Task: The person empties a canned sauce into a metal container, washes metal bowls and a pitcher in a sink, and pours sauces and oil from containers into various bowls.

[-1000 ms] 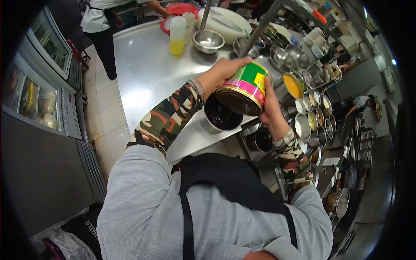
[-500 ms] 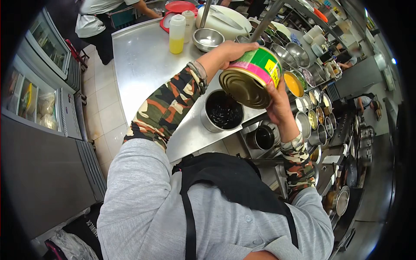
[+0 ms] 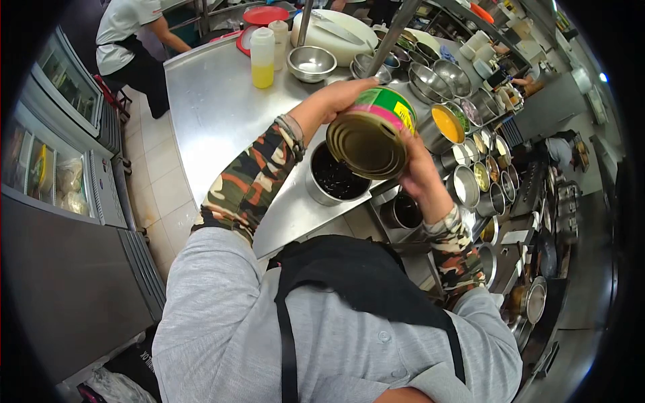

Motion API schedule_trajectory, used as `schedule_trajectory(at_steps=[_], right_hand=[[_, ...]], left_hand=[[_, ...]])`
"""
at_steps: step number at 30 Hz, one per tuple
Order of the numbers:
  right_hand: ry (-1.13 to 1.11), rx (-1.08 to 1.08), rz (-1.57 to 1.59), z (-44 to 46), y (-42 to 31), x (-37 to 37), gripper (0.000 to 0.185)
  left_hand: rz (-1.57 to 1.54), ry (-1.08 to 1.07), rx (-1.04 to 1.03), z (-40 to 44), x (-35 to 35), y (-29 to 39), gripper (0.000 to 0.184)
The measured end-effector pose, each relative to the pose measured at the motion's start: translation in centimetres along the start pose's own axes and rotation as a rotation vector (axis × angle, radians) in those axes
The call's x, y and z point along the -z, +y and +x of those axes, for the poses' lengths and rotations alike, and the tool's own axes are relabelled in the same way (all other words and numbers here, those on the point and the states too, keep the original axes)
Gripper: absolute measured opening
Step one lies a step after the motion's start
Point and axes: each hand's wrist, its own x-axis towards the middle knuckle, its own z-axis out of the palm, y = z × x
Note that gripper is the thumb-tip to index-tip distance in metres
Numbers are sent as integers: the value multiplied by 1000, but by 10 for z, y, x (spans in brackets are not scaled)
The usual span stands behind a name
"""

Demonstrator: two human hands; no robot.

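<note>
My left hand (image 3: 348, 95) and my right hand (image 3: 418, 165) grip a large tin can (image 3: 384, 107) with a green, pink and yellow label, one on each side. The can is tilted, and its ridged metal end (image 3: 368, 146) faces me. Just below it, on the steel table, stands a metal pot (image 3: 325, 193) holding dark, glossy pieces (image 3: 336, 176). The can's edge hides part of the pot's mouth. Most of my left fingers are hidden behind the can.
Behind the can are a squeeze bottle of yellow liquid (image 3: 263, 59), a steel bowl (image 3: 312, 63) and a slanting metal post (image 3: 393, 37). Several food containers (image 3: 481, 176) line the right side. A second pot (image 3: 406, 211) sits lower right. A person (image 3: 134, 47) stands at upper left.
The can and both hands have shifted slightly left in view, still above the pot. The dark contents look higher in the pot. More of the person at upper left shows.
</note>
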Motion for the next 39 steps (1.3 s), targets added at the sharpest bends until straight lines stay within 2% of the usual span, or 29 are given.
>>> schedule_trajectory(at_steps=[2,3,6,8,10,11,13,14,16,18,20,22,24,25,26,28,29,32,33,34,35,37,38,39], right_hand=[[-91,-410,323,9,-6,11,67],[-93,-460,337,9,-9,9,67],[-76,-418,323,14,-4,20,71],[-84,-468,352,15,-10,25,78],[73,-479,265,11,-18,23,80],[72,-478,267,9,-20,23,80],[20,-487,69,4,-21,25,75],[24,-488,78,2,-22,26,75],[64,-494,-66,-1,-22,30,85],[42,-492,-82,-2,-24,34,89],[81,-479,-110,-5,-27,31,97],[136,-513,-115,-7,-27,30,95],[76,-715,75,-8,-27,36,111],[33,-733,119,-10,-24,38,119],[-1,-814,209,-12,-20,43,120],[-90,-837,349,-21,-16,47,119],[-131,-842,511,-27,-16,47,112],[-168,-732,693,-53,-16,47,104],[-163,-733,831,-64,-9,55,99],[-152,-705,879,-76,-7,66,91],[-123,-628,805,-90,3,80,87],[-51,-505,705,-121,19,105,74],[46,-455,683,-136,23,113,69],[127,-439,660,-151,36,127,66]], left_hand=[[16,-24,48,-24,-9,11,47],[23,-47,93,-33,-14,16,41],[-25,-84,35,-23,-18,3,39],[-39,-71,56,-14,-17,5,39],[45,-6,55,-15,-24,13,43],[48,-5,56,-15,-26,17,43],[214,91,76,-9,-28,22,50],[219,89,84,-7,-29,23,50],[362,198,93,2,-28,24,58],[534,274,127,8,-25,29,68],[591,199,142,-9,-39,46,68],[689,118,205,-2,-37,54,63],[830,64,308,3,-39,61,59],[912,42,349,5,-43,65,57],[926,36,348,8,-46,67,57],[1029,-20,446,16,-47,66,58],[1097,-39,460,20,-47,66,60],[1109,-95,518,20,-64,70,65],[958,-14,448,10,-75,71,70],[845,37,306,5,-83,67,66],[724,87,168,-1,-90,62,63],[739,145,-141,-15,-103,45,62],[790,176,-204,-25,-107,39,58],[682,221,-264,-33,-106,29,54]])
